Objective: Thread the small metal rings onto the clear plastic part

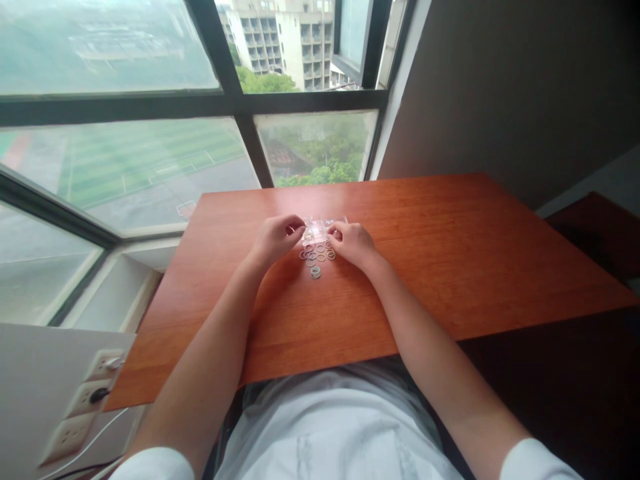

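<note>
Far left, below the worktop's left edge, there are some wall sockets [83,399] with a black plug [99,395] stuck in one, and a big dark-framed window [230,103] runs up behind the left side and far edge. The reddish-brown worktop [210,267] itself has the left hand [281,239] over it, nearer the far edge than the near one, a bit left of middle. Thumb and fingertips are brought together in a pinch, but I honestly can't tell if there's anything in it. Next over, between the hands, you've got a bunch of loose thin rings [321,249], with a little overlapping pile of pale rings [315,272] closer to the near edge. Just behind the loose ones, toward the far edge, is a shiny clear plastic bag [316,230]. Right hand [353,241] is at the bag's right side, fingers curled in, can't tell whether it's actually gripping it. Further right it's bare worktop out to the right edge, with a grey wall [500,87] beyond.
</note>
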